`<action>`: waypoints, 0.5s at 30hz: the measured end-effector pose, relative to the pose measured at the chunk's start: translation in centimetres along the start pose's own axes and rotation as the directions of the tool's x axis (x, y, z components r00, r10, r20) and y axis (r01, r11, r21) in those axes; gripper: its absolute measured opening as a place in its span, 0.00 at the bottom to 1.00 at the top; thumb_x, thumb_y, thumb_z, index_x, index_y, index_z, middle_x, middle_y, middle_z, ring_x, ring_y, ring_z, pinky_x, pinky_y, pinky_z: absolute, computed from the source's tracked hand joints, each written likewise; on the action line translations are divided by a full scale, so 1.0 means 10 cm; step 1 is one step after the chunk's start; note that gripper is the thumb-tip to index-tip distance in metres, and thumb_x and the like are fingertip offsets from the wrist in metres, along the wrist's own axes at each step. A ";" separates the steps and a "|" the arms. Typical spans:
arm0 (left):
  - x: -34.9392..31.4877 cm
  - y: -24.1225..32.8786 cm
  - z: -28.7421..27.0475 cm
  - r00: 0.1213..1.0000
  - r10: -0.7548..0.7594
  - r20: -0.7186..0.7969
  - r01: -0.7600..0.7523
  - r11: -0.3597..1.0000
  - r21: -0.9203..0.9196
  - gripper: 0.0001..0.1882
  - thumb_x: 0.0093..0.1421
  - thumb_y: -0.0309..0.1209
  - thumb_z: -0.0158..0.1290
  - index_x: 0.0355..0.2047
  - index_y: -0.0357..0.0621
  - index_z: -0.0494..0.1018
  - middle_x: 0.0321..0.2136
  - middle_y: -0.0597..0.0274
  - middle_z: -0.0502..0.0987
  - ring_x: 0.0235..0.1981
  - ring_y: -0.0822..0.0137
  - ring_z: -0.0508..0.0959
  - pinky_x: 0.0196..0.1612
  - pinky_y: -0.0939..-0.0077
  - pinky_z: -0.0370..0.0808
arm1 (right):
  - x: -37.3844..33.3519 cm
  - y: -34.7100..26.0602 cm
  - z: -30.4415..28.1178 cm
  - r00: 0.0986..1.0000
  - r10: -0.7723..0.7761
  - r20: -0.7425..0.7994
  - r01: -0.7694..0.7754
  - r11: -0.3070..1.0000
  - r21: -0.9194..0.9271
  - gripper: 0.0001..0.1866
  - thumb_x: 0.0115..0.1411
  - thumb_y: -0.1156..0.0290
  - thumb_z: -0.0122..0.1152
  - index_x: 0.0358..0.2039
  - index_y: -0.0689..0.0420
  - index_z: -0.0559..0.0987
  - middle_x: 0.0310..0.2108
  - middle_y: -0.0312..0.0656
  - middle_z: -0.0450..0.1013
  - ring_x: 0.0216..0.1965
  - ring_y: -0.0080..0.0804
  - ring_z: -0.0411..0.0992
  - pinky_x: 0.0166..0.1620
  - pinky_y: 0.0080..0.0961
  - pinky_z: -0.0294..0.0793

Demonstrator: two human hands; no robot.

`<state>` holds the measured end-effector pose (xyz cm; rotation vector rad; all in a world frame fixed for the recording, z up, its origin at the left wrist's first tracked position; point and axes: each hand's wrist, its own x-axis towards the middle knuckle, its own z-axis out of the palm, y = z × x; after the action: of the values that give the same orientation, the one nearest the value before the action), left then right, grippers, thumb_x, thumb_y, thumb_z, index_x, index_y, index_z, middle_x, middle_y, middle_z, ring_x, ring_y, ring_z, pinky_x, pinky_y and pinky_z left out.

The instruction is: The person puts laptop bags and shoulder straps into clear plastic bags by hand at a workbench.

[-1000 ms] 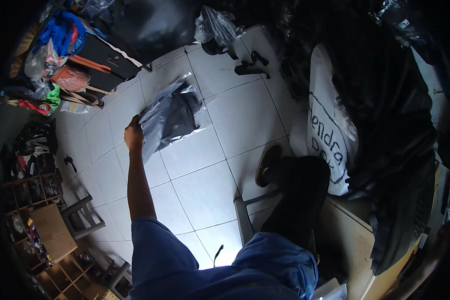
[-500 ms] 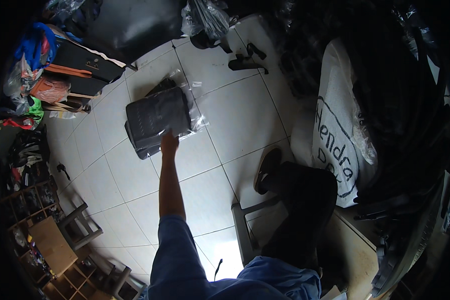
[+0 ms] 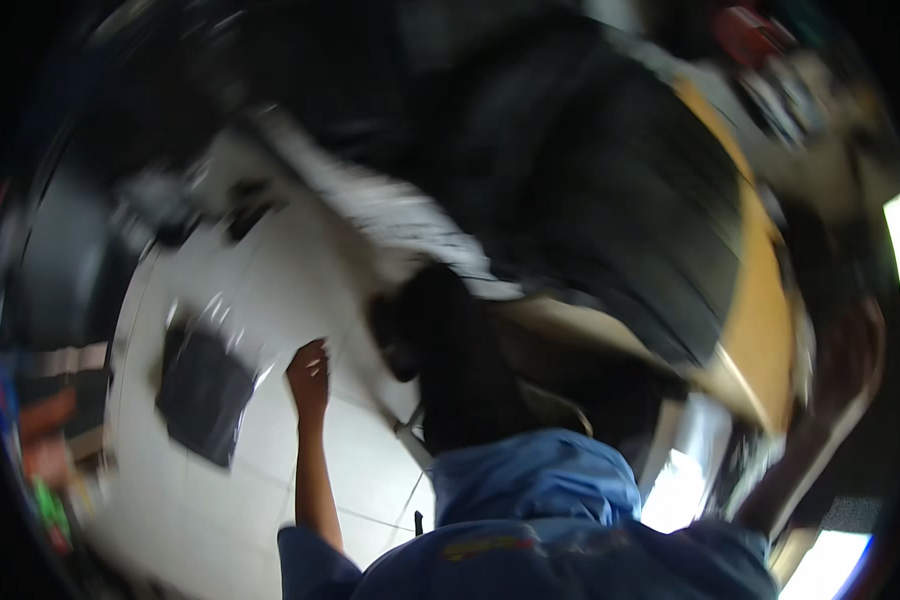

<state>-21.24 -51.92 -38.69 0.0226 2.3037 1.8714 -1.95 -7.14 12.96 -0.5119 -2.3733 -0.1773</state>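
My left hand (image 3: 308,375) hangs over the white floor tiles, its fingers loosely bent with bits of pale floor showing between them. Nothing shows in it. To its left, apart from it, a flat dark pack in clear plastic (image 3: 205,390) lies on the floor. My right hand (image 3: 850,355) is raised at the far right, beyond a yellow-edged table (image 3: 755,290). Motion smears its fingers, so whether it touches or holds anything is unclear.
A large black pile (image 3: 590,180) leans across the middle right, beside a white sack (image 3: 400,215). Dark straps (image 3: 250,205) lie on the floor at the upper left. Orange and green goods (image 3: 50,450) line the left rim. My bent leg (image 3: 460,360) is in front.
My view has swung to the right. The left hand has come away from the dark plastic-wrapped pack, which stays on the floor. My right hand has come into view at the far right.
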 end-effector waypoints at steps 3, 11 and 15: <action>-0.24 1.20 0.25 0.979 0.204 -0.028 -0.203 0.978 0.039 0.14 0.56 0.15 0.44 0.41 0.38 0.73 0.34 0.61 0.74 0.32 0.72 0.76 0.32 0.81 0.74 | -0.20 0.04 0.14 0.886 0.436 0.156 -0.397 0.542 0.741 0.14 0.59 0.74 0.53 0.45 0.64 0.74 0.38 0.38 0.72 0.33 0.18 0.67 0.31 0.12 0.62; -0.63 3.16 1.43 0.352 0.919 0.177 -0.919 0.375 -0.118 0.12 0.47 0.14 0.47 0.32 0.36 0.74 0.32 0.52 0.74 0.34 0.55 0.77 0.38 0.64 0.76 | -1.55 1.14 -0.43 0.702 0.649 0.292 -0.706 0.583 0.402 0.12 0.61 0.69 0.54 0.41 0.64 0.76 0.29 0.36 0.74 0.27 0.16 0.67 0.27 0.13 0.61; -0.61 3.93 1.75 0.106 0.853 0.511 -0.993 0.066 0.096 0.24 0.47 0.30 0.62 0.47 0.41 0.73 0.50 0.51 0.70 0.52 0.49 0.69 0.53 0.54 0.65 | -2.16 1.38 -0.32 0.633 0.707 0.315 -0.745 0.445 0.497 0.12 0.60 0.69 0.55 0.40 0.63 0.76 0.29 0.36 0.74 0.28 0.17 0.68 0.27 0.13 0.62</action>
<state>-16.57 -27.43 -3.12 2.3104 2.4531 1.2338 20.41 -2.15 0.96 -1.1725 -1.8703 0.9757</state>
